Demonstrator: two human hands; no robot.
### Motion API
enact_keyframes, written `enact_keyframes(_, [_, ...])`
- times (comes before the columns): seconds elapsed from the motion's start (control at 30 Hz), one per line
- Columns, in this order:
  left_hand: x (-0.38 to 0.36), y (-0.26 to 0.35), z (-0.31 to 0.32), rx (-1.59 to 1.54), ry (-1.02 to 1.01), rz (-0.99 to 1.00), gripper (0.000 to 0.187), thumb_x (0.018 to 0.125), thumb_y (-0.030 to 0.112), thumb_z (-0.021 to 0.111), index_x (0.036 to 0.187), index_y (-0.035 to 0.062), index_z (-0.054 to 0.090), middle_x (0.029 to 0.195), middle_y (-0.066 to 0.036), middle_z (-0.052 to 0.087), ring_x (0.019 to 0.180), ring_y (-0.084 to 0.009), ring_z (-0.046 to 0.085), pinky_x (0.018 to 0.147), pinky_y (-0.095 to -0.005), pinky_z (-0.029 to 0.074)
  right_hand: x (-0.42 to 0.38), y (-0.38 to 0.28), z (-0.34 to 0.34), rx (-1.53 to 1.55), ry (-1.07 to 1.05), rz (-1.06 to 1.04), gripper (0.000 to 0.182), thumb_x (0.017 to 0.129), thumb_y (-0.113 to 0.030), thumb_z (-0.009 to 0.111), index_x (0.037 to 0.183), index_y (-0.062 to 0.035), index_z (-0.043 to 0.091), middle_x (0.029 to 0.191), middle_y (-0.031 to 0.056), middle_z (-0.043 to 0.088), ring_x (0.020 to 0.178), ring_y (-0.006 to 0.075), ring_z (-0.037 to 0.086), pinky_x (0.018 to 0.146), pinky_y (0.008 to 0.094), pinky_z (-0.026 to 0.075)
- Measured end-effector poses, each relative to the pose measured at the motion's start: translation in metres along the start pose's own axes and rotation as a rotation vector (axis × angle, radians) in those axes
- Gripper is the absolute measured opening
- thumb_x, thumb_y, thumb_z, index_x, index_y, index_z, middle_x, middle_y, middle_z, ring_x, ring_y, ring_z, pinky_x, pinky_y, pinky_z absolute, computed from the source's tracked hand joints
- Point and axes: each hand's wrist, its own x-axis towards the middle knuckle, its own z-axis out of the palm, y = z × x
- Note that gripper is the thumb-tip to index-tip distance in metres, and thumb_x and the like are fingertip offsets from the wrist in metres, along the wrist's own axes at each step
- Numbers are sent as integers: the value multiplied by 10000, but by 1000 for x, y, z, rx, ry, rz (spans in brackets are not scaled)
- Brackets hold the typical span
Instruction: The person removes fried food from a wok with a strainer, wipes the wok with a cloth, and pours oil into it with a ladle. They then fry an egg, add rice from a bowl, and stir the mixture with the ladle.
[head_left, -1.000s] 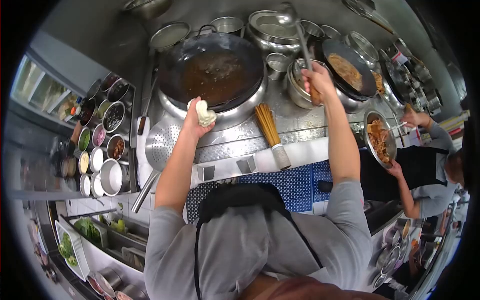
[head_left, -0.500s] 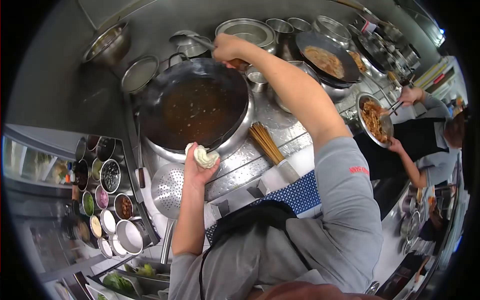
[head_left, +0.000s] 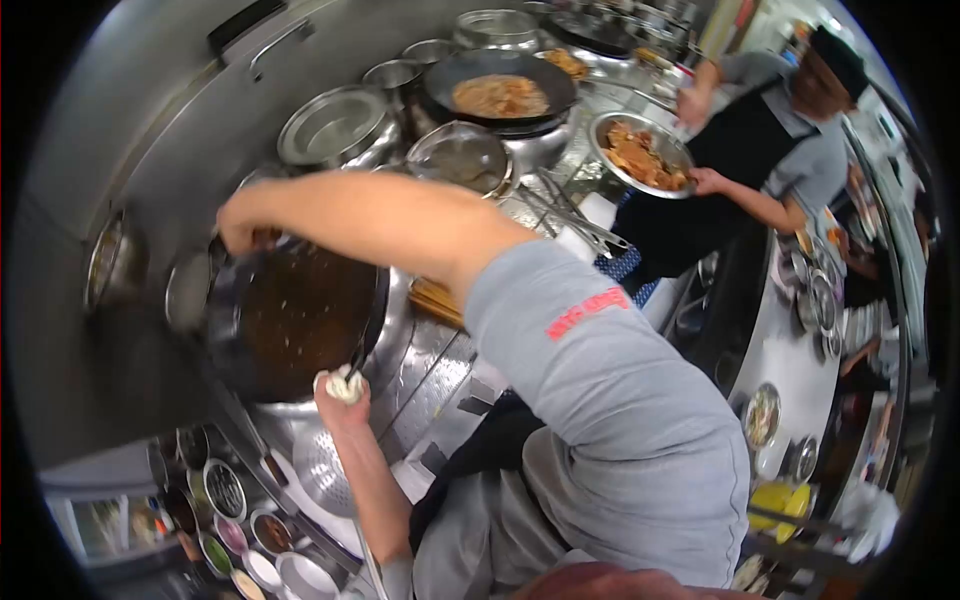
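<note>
A big dark wok (head_left: 228,345) holds brown liquid with small pale bits floating in it. My left hand (head_left: 338,408) is closed on a folded white cloth (head_left: 345,386), pressed to the wok's near handle (head_left: 358,355). My right hand (head_left: 243,222) reaches over the far rim with its fingers curled. A ladle was in its grip a moment earlier; now the ladle is mostly hidden and blurred. Below the wok, beside my left forearm, lies a perforated metal strainer (head_left: 322,470).
A co-worker (head_left: 745,150) at right holds a metal bowl (head_left: 600,160) of reddish-brown food. Another wok (head_left: 440,85) with food stands behind, near a pot (head_left: 335,130) and a wire-rimmed strainer (head_left: 460,155). Several ingredient tubs (head_left: 225,490) sit at lower left. A bamboo brush (head_left: 437,300) lies partly covered.
The view has swung right, so more of the co-worker shows. My right arm stretches farther across the wok's far side. My left hand stays with the cloth at the near handle.
</note>
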Motion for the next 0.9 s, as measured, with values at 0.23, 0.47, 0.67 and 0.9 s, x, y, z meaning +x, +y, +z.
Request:
enact_keyframes(0.23, [-8, -13, -3, -94, 37, 114, 70, 794, 167, 577, 731, 167, 547, 641, -37, 593, 533, -223, 577, 418, -355, 458, 6, 7, -19, -332, 2, -113, 212, 812, -145, 512, 796, -53, 703, 728, 151, 644, 637, 257, 620, 563, 443, 472])
enact_keyframes(0.47, [-29, -22, 41, -54, 95, 91, 87, 778, 188, 515, 713, 160, 565, 648, -35, 616, 525, -208, 603, 390, -334, 461, -25, 18, -36, -166, -105, 7, 154, 737, -155, 506, 600, -106, 555, 610, 40, 596, 573, 168, 566, 602, 379, 455])
enact_keyframes(0.67, [-42, -32, 51, -13, 72, 187, 91, 782, 193, 549, 701, 152, 553, 660, -18, 592, 548, -203, 572, 447, -343, 460, -34, 39, -46, -182, 23, -247, 121, 656, -72, 599, 713, 9, 668, 658, 145, 609, 558, 246, 575, 506, 401, 454])
enact_keyframes(0.9, [-65, -41, 90, 57, 160, 154, 44, 754, 187, 553, 724, 159, 570, 664, -16, 584, 585, -199, 574, 488, -342, 445, -77, 64, -61, -100, 19, -73, 98, 737, -35, 563, 688, 32, 616, 602, 144, 585, 481, 235, 547, 449, 405, 443])
